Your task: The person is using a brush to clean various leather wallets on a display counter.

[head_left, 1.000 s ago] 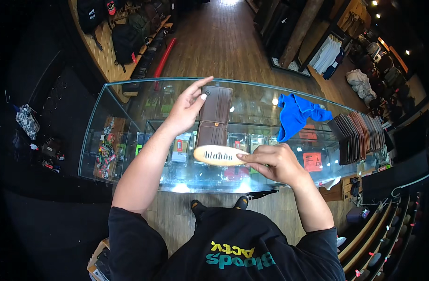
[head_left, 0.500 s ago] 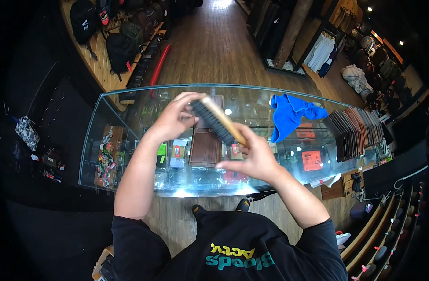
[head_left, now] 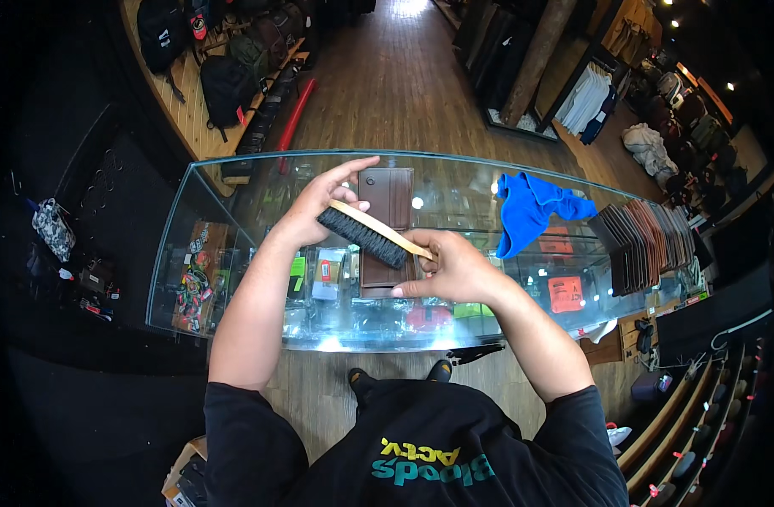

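Head view: blue cloth (head_left: 535, 209) beside wallet (head_left: 387, 196).

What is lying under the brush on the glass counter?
A brown leather wallet lies open, flat on the glass counter, under the brush. The brush and the right hand cover its middle; the left hand rests at its left edge.
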A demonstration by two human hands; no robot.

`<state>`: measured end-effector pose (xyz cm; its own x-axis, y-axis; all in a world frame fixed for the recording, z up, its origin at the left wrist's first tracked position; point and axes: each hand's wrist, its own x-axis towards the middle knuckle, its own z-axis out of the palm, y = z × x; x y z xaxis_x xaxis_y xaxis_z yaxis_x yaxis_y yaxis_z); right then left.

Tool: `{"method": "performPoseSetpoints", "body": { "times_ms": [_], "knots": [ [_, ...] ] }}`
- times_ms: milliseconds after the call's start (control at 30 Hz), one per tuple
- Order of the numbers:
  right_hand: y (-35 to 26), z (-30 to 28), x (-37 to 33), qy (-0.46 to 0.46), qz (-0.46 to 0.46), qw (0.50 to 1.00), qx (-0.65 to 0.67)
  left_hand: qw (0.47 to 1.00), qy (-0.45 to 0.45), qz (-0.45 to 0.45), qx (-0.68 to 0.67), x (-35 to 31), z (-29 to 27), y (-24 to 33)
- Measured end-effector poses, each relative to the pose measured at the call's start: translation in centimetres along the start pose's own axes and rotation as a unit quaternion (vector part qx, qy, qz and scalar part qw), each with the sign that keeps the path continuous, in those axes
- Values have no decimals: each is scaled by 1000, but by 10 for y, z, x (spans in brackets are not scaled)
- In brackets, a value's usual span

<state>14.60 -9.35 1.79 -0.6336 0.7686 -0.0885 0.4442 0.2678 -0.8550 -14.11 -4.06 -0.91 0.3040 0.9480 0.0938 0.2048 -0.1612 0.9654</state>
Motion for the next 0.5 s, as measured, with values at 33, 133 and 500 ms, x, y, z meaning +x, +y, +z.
{"method": "performPoseSetpoints", "body": {
  "times_ms": [33, 133, 500],
  "knots": [
    [-1, -1, 0, 0, 1, 1000, 0, 1000, -7, -4, 16, -1, 0, 3],
    [-6, -2, 7, 86, -93, 991, 32, 995, -17, 83, 59, 1, 0, 2],
    [9, -9, 50, 337, -59, 937, -64, 989, -54, 41, -133, 3, 12, -17]
  ]
}}
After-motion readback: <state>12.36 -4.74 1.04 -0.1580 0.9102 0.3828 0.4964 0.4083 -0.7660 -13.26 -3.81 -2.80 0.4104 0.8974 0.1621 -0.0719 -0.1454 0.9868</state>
